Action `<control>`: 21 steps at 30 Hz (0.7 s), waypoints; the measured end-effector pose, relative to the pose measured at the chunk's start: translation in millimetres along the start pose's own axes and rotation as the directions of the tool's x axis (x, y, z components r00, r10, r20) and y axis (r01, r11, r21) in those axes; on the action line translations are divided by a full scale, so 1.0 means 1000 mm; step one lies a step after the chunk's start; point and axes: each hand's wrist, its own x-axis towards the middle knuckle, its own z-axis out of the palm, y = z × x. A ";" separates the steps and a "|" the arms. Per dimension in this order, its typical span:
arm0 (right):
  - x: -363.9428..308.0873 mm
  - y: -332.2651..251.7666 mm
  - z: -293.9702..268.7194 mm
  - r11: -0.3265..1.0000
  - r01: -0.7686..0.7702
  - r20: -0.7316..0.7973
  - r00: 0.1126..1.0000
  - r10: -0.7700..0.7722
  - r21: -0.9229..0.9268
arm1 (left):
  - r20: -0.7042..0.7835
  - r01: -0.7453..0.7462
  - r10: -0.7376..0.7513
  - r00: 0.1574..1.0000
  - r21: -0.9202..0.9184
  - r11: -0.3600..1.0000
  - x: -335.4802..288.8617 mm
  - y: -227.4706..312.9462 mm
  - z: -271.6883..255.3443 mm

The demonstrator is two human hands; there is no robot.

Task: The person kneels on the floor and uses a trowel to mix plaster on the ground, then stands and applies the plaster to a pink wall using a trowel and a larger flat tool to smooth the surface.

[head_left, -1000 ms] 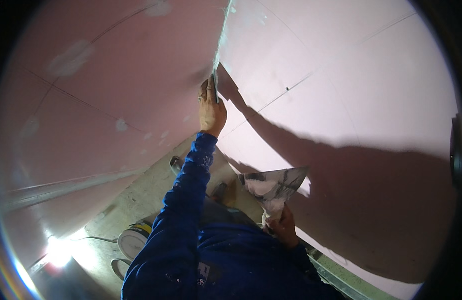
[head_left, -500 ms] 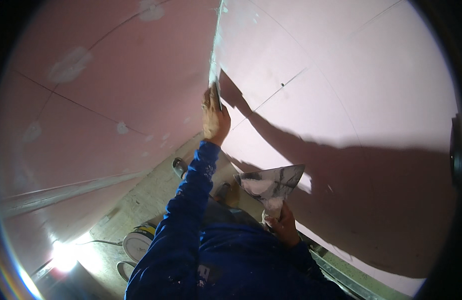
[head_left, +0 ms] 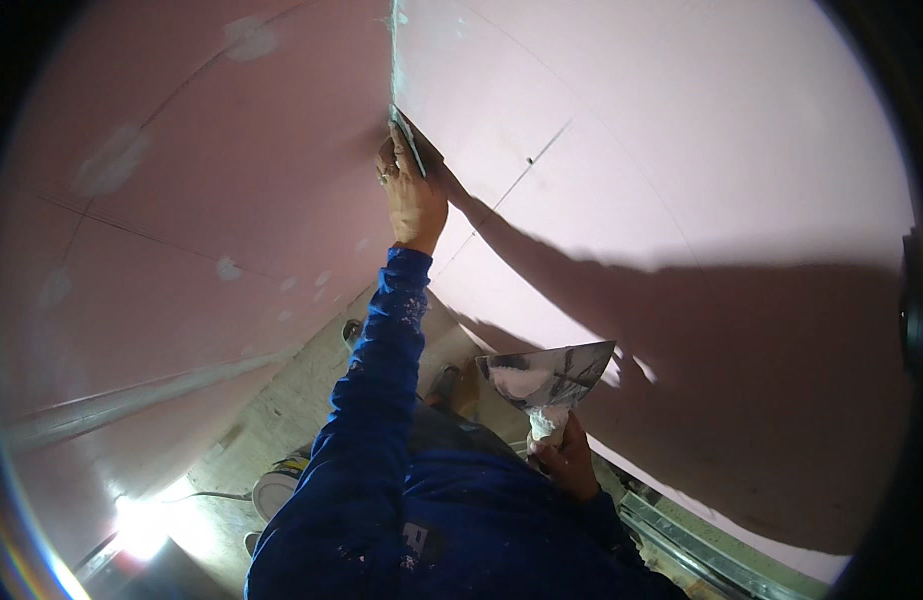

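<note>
My left hand [head_left: 417,205] reaches up to the inside corner where two pink wallboard faces meet. Its fingers are closed round a putty knife [head_left: 410,143], the blade edge-on and laid along the corner joint [head_left: 394,70]. Pale, wet-looking filler streaks that joint. Lower down, in front of my body, my right hand [head_left: 571,462] grips a wide taping knife [head_left: 571,370] by its handle, blade upward. A lump of whitish joint compound [head_left: 516,381] lies on the blade, and more is smeared near the handle.
Filler patches [head_left: 111,160] dot the left wall. A bright lamp [head_left: 141,525] shines at lower left, casting my arm's shadow on the right wall. A bucket [head_left: 273,492] stands beside my left arm on the floor [head_left: 246,430]. Metal profiles [head_left: 681,540] lie at lower right.
My left hand and its putty knife have moved up along the corner joint. The right hand with the taping knife has dropped slightly; the view has shifted a little.
</note>
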 end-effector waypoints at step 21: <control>-0.002 -0.007 0.004 0.993 0.089 0.075 0.994 -0.083 -0.075 | -0.028 -0.007 0.007 1.000 0.007 1.000 -0.002 0.012 -0.019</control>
